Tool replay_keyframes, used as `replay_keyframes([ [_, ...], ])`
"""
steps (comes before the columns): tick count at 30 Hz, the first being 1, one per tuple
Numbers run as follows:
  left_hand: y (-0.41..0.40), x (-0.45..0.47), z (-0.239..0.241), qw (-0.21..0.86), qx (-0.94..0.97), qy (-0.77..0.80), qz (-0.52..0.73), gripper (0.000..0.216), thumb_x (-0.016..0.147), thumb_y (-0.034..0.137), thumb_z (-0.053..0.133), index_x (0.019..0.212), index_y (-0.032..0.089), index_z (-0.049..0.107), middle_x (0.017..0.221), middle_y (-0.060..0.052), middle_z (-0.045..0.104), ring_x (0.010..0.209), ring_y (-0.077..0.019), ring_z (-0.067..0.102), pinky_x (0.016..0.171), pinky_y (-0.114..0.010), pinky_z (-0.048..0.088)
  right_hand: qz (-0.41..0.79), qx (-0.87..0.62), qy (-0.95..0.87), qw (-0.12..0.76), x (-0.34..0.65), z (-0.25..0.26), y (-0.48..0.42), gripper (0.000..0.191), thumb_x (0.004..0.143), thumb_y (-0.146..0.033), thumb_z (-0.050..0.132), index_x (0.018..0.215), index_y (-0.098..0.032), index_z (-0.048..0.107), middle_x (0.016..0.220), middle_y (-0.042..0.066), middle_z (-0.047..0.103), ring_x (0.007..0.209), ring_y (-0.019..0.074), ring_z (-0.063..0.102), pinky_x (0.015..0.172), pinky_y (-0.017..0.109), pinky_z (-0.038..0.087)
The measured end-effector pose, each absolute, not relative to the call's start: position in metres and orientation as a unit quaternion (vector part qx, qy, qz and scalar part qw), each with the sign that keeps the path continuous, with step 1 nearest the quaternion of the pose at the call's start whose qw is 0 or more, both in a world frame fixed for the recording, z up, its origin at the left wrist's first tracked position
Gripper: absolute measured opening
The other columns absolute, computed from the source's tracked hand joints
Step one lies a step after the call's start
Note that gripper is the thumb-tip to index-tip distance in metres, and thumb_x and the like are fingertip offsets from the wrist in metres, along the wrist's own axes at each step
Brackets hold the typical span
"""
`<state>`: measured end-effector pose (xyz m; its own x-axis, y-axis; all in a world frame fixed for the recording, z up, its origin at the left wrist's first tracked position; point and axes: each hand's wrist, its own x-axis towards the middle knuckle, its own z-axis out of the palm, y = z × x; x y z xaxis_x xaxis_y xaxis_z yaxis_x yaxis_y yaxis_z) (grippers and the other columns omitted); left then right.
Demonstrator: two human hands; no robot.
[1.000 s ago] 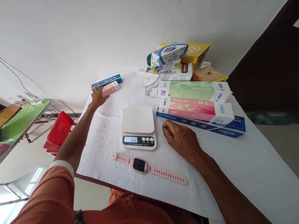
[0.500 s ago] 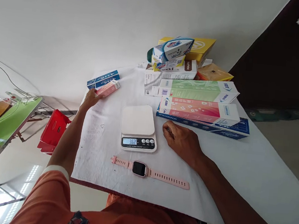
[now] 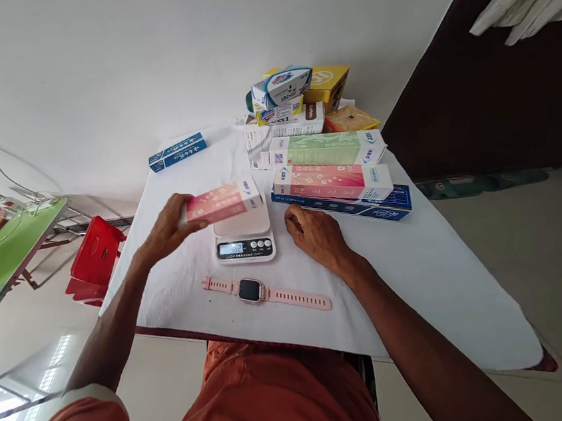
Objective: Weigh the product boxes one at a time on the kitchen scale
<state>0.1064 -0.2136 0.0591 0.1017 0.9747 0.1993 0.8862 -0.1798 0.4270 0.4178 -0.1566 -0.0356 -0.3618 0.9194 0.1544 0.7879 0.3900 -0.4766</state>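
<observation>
In my left hand (image 3: 169, 225) is a pink and white toothpaste carton (image 3: 221, 203), gripped by its left end. The carton is tilted, and its right end is in front of the pan of a white digital kitchen scale (image 3: 244, 225). The scale's display is lit, with digits that look like 362. My right hand (image 3: 316, 236) rests on the table just right of the scale, fingers curled in, with nothing visible in them. Nearer to me lies a pink-strapped smartwatch (image 3: 250, 290), stretched flat.
Blue toothpaste cartons (image 3: 177, 151) lie at the back left. Behind my right hand are a long pink carton (image 3: 334, 179), a dark blue carton (image 3: 342, 205) and a green carton (image 3: 325, 148). Further back, soap boxes (image 3: 281, 86) are stacked near the wall. A red chair (image 3: 98, 251) stands left of the table.
My left hand has brought the pink carton from beside the blue cartons toward me and right, to the scale. My right hand stays beside the scale. The camera view has shifted.
</observation>
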Motion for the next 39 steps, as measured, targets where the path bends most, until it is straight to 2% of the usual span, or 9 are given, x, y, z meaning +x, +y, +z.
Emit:
replay_keyframes([
  [5,-0.208,0.123,0.037,0.096,0.784,0.584,0.188,0.043,0.094,0.051,0.065,0.125,0.025,0.052,0.118,-0.009,0.060,0.109,-0.0270,0.059,0.097,-0.044,0.048,0.168,-0.528,-0.812,0.182,0.420,-0.033,-0.155,0.024,0.098,-0.018,0.044,0.105,-0.018,0.067,0.096,0.009,0.078,0.084,0.0226,0.069,0.067,0.030,0.036],
  [11,-0.198,0.125,0.027,0.090,0.791,0.582,0.164,0.049,0.094,0.054,0.066,0.130,0.024,0.051,0.121,-0.010,0.060,0.113,-0.0278,0.058,0.098,-0.044,0.047,0.172,-0.530,-0.815,0.158,0.420,-0.029,-0.155,0.026,0.100,-0.017,0.042,0.110,-0.015,0.067,0.101,0.011,0.078,0.088,0.0235,0.070,0.069,0.030,0.036],
  [15,-0.200,0.122,0.033,0.091,0.787,0.593,0.148,0.061,0.087,0.058,0.073,0.135,0.026,0.051,0.129,-0.010,0.059,0.121,-0.0298,0.056,0.104,-0.047,0.045,0.166,-0.533,-0.815,0.155,0.419,-0.030,-0.155,0.027,0.101,-0.017,0.042,0.109,-0.015,0.067,0.099,0.010,0.078,0.086,0.0230,0.069,0.068,0.030,0.034],
  [20,-0.205,0.121,0.055,0.067,0.782,0.586,0.199,0.080,0.082,0.061,0.077,0.145,0.027,0.044,0.142,-0.013,0.054,0.133,-0.0319,0.052,0.110,-0.048,0.044,0.162,-0.533,-0.815,0.160,0.419,-0.031,-0.155,0.025,0.101,-0.018,0.043,0.108,-0.016,0.067,0.100,0.010,0.078,0.086,0.0236,0.070,0.067,0.031,0.033],
  [23,-0.205,0.129,0.063,0.048,0.787,0.578,0.211,0.080,0.083,0.062,0.076,0.147,0.028,0.043,0.141,-0.013,0.055,0.132,-0.0314,0.053,0.109,-0.048,0.045,0.169,-0.535,-0.812,0.161,0.420,-0.029,-0.156,0.024,0.100,-0.019,0.044,0.108,-0.016,0.067,0.100,0.010,0.078,0.087,0.0239,0.070,0.066,0.030,0.033],
  [27,-0.198,0.146,0.054,0.044,0.806,0.565,0.168,0.077,0.083,0.062,0.075,0.145,0.027,0.045,0.141,-0.013,0.055,0.132,-0.0333,0.052,0.109,-0.051,0.043,0.181,-0.532,-0.811,0.162,0.420,-0.026,-0.156,0.023,0.100,-0.019,0.045,0.109,-0.017,0.067,0.104,0.010,0.078,0.091,0.0236,0.070,0.067,0.030,0.035],
  [33,-0.188,0.150,0.034,0.044,0.814,0.568,0.114,0.050,0.093,0.052,0.067,0.133,0.025,0.054,0.121,-0.011,0.065,0.113,-0.0306,0.061,0.099,-0.048,0.046,0.181,-0.531,-0.815,0.147,0.421,-0.025,-0.155,0.024,0.102,-0.021,0.044,0.110,-0.017,0.066,0.103,0.010,0.077,0.088,0.0231,0.070,0.066,0.030,0.034],
  [39,-0.188,0.163,0.075,0.026,0.816,0.546,0.189,0.055,0.091,0.057,0.069,0.134,0.026,0.054,0.120,-0.009,0.065,0.105,-0.0272,0.063,0.092,-0.042,0.050,0.175,-0.526,-0.823,0.124,0.422,-0.023,-0.156,0.025,0.103,-0.022,0.041,0.112,-0.018,0.064,0.102,0.010,0.077,0.085,0.0227,0.068,0.062,0.031,0.028],
])
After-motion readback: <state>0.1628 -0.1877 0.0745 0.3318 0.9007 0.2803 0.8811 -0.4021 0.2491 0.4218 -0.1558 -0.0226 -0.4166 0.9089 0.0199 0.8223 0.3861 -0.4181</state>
